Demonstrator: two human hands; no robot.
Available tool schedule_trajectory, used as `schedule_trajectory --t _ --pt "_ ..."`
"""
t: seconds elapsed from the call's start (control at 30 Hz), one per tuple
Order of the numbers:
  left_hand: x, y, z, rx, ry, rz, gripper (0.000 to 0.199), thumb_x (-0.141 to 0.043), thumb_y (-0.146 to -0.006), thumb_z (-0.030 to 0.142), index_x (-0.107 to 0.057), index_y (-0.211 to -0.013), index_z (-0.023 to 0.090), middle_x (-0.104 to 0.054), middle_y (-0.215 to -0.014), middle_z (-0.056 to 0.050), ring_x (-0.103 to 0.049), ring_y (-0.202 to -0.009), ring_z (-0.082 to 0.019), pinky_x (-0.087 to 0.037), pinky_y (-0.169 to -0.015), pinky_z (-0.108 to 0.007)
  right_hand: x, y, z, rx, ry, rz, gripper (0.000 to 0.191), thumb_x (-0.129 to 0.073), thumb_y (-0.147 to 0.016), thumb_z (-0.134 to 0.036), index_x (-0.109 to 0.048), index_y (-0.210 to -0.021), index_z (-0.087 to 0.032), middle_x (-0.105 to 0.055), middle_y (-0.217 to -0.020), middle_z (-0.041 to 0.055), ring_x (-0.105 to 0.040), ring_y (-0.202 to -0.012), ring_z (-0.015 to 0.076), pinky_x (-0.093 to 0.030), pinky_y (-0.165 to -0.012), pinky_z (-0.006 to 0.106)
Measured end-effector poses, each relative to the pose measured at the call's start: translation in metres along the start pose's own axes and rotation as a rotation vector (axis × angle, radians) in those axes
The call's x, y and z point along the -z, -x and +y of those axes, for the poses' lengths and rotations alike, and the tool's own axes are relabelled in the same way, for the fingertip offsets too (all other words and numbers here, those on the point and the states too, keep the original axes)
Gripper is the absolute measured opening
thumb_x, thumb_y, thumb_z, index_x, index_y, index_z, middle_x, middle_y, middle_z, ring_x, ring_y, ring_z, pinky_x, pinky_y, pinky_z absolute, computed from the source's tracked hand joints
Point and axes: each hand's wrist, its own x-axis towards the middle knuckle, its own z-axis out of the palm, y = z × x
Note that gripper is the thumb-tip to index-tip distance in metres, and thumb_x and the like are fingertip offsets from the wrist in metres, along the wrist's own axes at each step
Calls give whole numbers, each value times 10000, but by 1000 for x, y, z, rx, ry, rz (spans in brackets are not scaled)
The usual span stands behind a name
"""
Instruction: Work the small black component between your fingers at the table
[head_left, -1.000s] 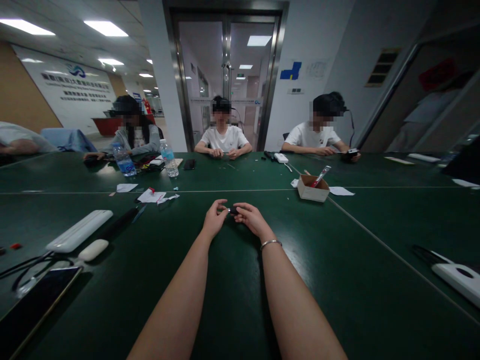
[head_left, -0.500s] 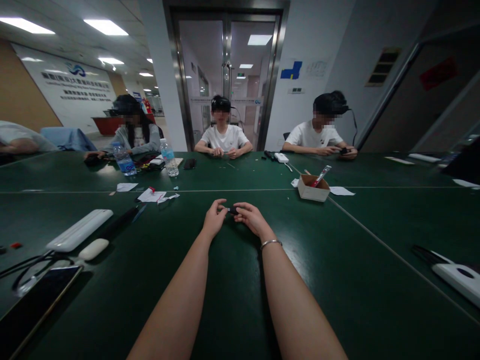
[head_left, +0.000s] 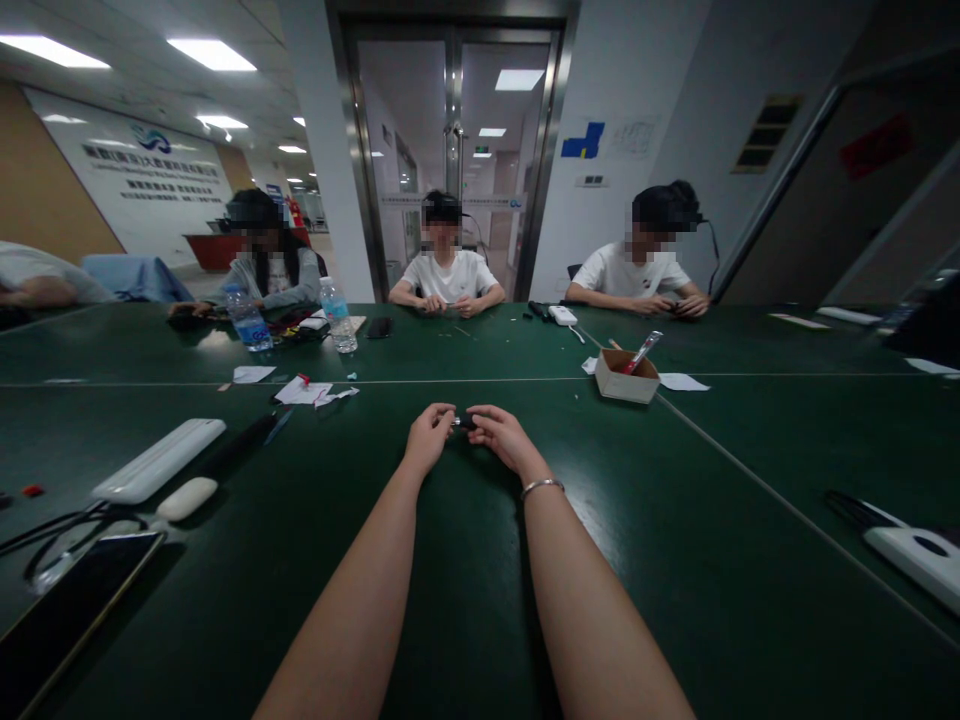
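Over the middle of the green table (head_left: 465, 560), my right hand (head_left: 504, 436) pinches a small black object (head_left: 466, 421) between thumb and fingers. A short silvery tip on its left end points at my left hand (head_left: 430, 437). The fingertips of my left hand are closed together at that tip; whether they grip it or something tiny is too small to tell. A silver bracelet (head_left: 543, 486) is on my right wrist.
Ahead to the right is an open box (head_left: 627, 384) with a tool in it. Paper scraps (head_left: 304, 392), a white power bank (head_left: 161, 462), a white case (head_left: 187, 498) and a phone (head_left: 79, 595) lie left. Several people sit across the table.
My left fingers have closed in at the silvery tip and dipped slightly. My right hand is nearly still. The person at the right has shifted their head and hands.
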Motion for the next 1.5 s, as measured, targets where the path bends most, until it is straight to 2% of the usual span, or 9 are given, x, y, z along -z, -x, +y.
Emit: schedule_trajectory --t 0.1,0.23,0.47,0.67,0.87,1.03,1.13,1.3,1.5 --pt "0 1 1 8 -42 9 263 -483 -837 331 -638 -994 187 -594 -746 -21 -548 -665 -126 -440 -619 -233 0 0 -1 -2 0 1 199 -709 -703 -168 -650 -892 -148 -671 -724 35 -626 -596 106 -535 -597 240" --pt "1 4 6 -45 -19 50 377 -549 -757 183 -578 -1132 208 -598 -939 -35 -555 -739 -111 -444 -690 -228 0 0 0 -13 -11 17 194 -694 -716 -164 -645 -902 -146 -666 -704 32 -631 -599 109 -539 -603 242" --pt "1 3 5 9 6 7 295 -502 -830 349 -609 -1063 201 -577 -731 -7 -545 -641 -120 -431 -596 -226 0 0 -2 -13 0 12 179 -693 -720 -161 -647 -892 -149 -663 -716 34 -632 -613 112 -541 -604 246" --pt "0 2 3 -36 26 40 351 -568 -759 230 -591 -1109 219 -616 -938 -34 -568 -694 -107 -449 -622 -223 -1 0 -1 -13 -16 27 179 -693 -716 -155 -647 -889 -146 -661 -709 35 -633 -606 113 -538 -599 241" --pt "-1 2 4 -11 22 17 266 -508 -826 330 -620 -1015 179 -588 -716 -14 -551 -637 -116 -436 -586 -222 1 -2 1 1 -18 9 180 -707 -700 -169 -653 -871 -151 -665 -691 26 -625 -583 109 -536 -579 242" --pt "0 2 4 -21 11 59 343 -597 -756 254 -604 -1095 208 -628 -945 -49 -580 -722 -122 -454 -611 -223 1 -2 1 -3 -19 25 180 -707 -705 -172 -649 -874 -151 -669 -700 35 -631 -587 117 -539 -588 255" --pt "0 1 3 -36 50 35 339 -609 -743 258 -613 -1077 199 -626 -884 -38 -573 -700 -115 -455 -626 -223 0 -2 1 -4 -19 26 176 -706 -705 -173 -650 -871 -154 -665 -703 34 -631 -594 117 -537 -591 252" --pt "0 3 3 -11 25 -18 298 -511 -822 402 -644 -969 180 -578 -665 -5 -536 -599 -114 -422 -560 -220 -1 0 -1 -6 0 21 164 -689 -714 -157 -651 -873 -146 -670 -698 33 -613 -563 99 -534 -590 239" --pt "1 3 5 -8 35 36 330 -528 -795 283 -601 -1108 211 -617 -998 -65 -576 -749 -131 -434 -548 -205 -1 0 -1 -7 -11 30 167 -684 -727 -161 -643 -888 -149 -677 -702 46 -627 -583 112 -537 -596 244"
